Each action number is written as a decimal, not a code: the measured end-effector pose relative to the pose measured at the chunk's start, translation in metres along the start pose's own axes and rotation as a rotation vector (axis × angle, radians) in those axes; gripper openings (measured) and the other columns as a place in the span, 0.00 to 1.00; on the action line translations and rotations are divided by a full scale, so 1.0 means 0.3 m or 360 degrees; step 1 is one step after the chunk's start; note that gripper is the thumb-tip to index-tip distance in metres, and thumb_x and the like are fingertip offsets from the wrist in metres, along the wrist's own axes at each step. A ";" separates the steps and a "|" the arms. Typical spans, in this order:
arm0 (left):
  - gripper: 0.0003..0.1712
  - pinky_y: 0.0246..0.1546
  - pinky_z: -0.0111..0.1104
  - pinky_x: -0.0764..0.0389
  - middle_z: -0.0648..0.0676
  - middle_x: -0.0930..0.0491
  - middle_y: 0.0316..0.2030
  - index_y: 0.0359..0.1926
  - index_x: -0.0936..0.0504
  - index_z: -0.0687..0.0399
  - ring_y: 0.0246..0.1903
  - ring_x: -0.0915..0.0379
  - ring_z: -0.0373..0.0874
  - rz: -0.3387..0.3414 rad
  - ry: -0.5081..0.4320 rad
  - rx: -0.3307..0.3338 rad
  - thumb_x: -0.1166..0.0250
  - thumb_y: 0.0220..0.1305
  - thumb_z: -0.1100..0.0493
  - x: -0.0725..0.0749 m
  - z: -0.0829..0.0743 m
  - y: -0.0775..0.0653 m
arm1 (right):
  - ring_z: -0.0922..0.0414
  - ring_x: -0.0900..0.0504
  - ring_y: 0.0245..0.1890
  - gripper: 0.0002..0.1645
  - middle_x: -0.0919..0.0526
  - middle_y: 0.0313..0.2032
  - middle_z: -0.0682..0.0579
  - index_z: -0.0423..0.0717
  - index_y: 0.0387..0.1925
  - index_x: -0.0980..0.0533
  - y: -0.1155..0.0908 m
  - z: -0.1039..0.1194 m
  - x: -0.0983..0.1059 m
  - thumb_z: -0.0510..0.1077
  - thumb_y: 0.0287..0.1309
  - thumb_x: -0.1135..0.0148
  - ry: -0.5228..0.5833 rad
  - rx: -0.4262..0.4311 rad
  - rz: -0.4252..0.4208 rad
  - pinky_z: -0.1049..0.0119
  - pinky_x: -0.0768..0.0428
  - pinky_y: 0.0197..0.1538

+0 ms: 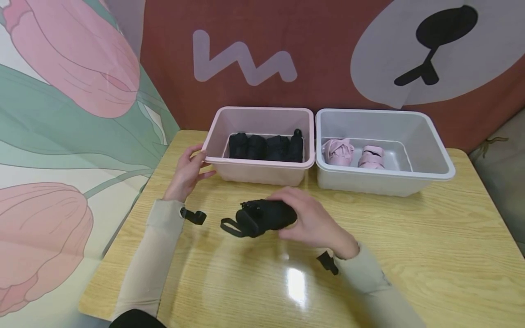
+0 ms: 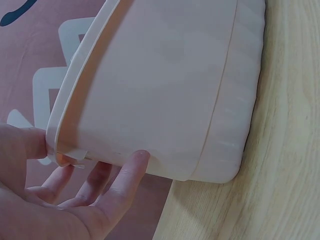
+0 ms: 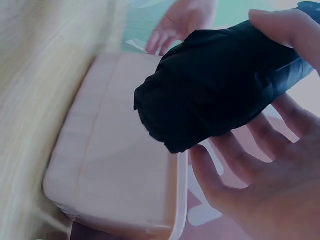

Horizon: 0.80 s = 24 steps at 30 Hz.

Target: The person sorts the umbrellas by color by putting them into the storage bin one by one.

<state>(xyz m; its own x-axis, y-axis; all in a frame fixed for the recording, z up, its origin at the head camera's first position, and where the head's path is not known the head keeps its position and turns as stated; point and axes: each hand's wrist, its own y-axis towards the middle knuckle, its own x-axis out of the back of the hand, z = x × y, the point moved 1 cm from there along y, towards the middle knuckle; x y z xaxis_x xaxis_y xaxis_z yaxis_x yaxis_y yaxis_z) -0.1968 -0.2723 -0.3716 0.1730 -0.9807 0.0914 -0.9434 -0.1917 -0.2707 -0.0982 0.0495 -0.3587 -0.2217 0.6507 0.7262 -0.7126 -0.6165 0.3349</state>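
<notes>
My right hand point(image 1: 313, 221) grips a black folded umbrella point(image 1: 272, 215) above the table, in front of the bins. Its wrist strap loop point(image 1: 231, 228) points left; the right wrist view shows the umbrella's gathered fabric end point(image 3: 175, 100) close up, with thumb and fingers on opposite sides. At the left corner of the pink bin point(image 1: 262, 165), my left hand point(image 1: 186, 173) holds the rim. In the left wrist view the thumb lies against the rim point(image 2: 62, 120) and the fingers reach along the outer wall. Several black folded umbrellas point(image 1: 256, 148) stand side by side in this bin.
A grey bin point(image 1: 381, 182) stands right beside the pink one, with a pink folded umbrella point(image 1: 339, 151) and a smaller pink folded bundle point(image 1: 371, 157) inside. Both bins sit at the back of the wooden table point(image 1: 254, 278), against a patterned backdrop point(image 1: 254, 91).
</notes>
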 end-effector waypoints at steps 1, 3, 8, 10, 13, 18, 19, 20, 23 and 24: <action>0.26 0.54 0.47 0.20 0.58 0.36 0.67 0.69 0.40 0.46 0.58 0.31 0.50 0.0004 0.0000 0.0001 0.50 0.74 0.50 0.001 0.000 0.000 | 0.52 0.24 0.54 0.43 0.22 0.55 0.53 0.54 0.57 0.26 0.002 0.000 0.008 0.44 0.32 0.22 0.0044 -0.0004 -0.0019 0.50 0.24 0.58; 0.26 0.55 0.47 0.21 0.58 0.36 0.67 0.70 0.41 0.46 0.58 0.31 0.50 0.0010 -0.0002 0.0001 0.51 0.74 0.51 0.002 0.000 -0.001 | 0.53 0.24 0.54 0.42 0.22 0.55 0.53 0.53 0.57 0.26 0.005 0.000 0.024 0.43 0.33 0.22 0.0143 -0.0014 -0.0046 0.51 0.23 0.57; 0.26 0.56 0.48 0.21 0.58 0.35 0.67 0.70 0.41 0.47 0.58 0.31 0.51 0.0019 -0.0010 0.0001 0.52 0.74 0.51 0.004 0.000 -0.001 | 0.57 0.25 0.53 0.40 0.22 0.54 0.53 0.50 0.58 0.27 0.009 -0.004 0.064 0.42 0.38 0.23 0.0368 -0.0053 -0.0110 0.56 0.24 0.58; 0.26 0.55 0.48 0.21 0.58 0.35 0.67 0.70 0.41 0.47 0.58 0.31 0.50 0.0018 -0.0009 0.0001 0.51 0.74 0.51 0.004 0.000 0.000 | 0.58 0.24 0.51 0.40 0.21 0.52 0.53 0.49 0.58 0.27 0.013 -0.009 0.080 0.41 0.39 0.23 0.0439 -0.0062 -0.0156 0.59 0.23 0.57; 0.26 0.54 0.47 0.20 0.59 0.35 0.66 0.69 0.41 0.47 0.57 0.30 0.50 0.0016 -0.0010 0.0000 0.51 0.74 0.52 0.004 0.002 0.002 | 0.60 0.23 0.49 0.40 0.19 0.50 0.52 0.46 0.58 0.27 0.018 -0.013 0.107 0.37 0.39 0.23 0.0561 -0.0081 -0.0222 0.63 0.22 0.55; 0.25 0.52 0.46 0.19 0.59 0.34 0.65 0.69 0.40 0.47 0.55 0.29 0.49 0.0021 -0.0011 -0.0014 0.51 0.74 0.52 0.005 0.007 0.009 | 0.60 0.22 0.48 0.39 0.19 0.48 0.56 0.41 0.58 0.28 0.019 -0.021 0.151 0.31 0.39 0.26 0.0751 -0.0139 -0.0306 0.69 0.22 0.54; 0.25 0.52 0.46 0.19 0.59 0.33 0.65 0.69 0.40 0.47 0.55 0.29 0.49 0.0022 -0.0013 -0.0021 0.51 0.74 0.52 0.005 0.008 0.010 | 0.60 0.22 0.48 0.40 0.20 0.49 0.57 0.40 0.58 0.28 0.019 -0.024 0.158 0.29 0.39 0.26 0.0802 -0.0145 -0.0328 0.70 0.22 0.54; 0.25 0.51 0.46 0.18 0.59 0.33 0.65 0.69 0.39 0.46 0.55 0.29 0.49 0.0023 -0.0012 -0.0027 0.51 0.74 0.52 0.004 0.008 0.009 | 0.60 0.22 0.49 0.41 0.20 0.50 0.58 0.39 0.60 0.29 0.019 -0.027 0.165 0.28 0.39 0.27 0.0861 -0.0149 -0.0346 0.70 0.22 0.55; 0.24 0.51 0.45 0.18 0.60 0.33 0.65 0.69 0.39 0.46 0.55 0.29 0.50 0.0019 0.0017 -0.0056 0.51 0.74 0.52 0.001 0.004 0.001 | 0.58 0.21 0.51 0.42 0.21 0.53 0.59 0.38 0.63 0.31 0.022 -0.036 0.184 0.24 0.41 0.31 0.1041 -0.0154 -0.0421 0.71 0.21 0.55; 0.24 0.50 0.45 0.18 0.60 0.32 0.65 0.69 0.39 0.46 0.55 0.28 0.49 0.0013 0.0037 -0.0069 0.52 0.74 0.52 -0.001 0.002 -0.002 | 0.57 0.21 0.51 0.42 0.21 0.53 0.58 0.39 0.63 0.31 0.022 -0.040 0.190 0.23 0.42 0.32 0.1096 -0.0158 -0.0449 0.70 0.20 0.54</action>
<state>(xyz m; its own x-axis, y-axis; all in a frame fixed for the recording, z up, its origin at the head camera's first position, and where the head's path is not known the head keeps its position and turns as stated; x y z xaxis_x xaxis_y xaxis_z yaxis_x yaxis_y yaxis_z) -0.1961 -0.2721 -0.3718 0.1594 -0.9809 0.1119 -0.9562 -0.1816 -0.2296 -0.1236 0.0878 -0.3223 -0.3650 0.9284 0.0700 -0.8534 -0.3637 0.3733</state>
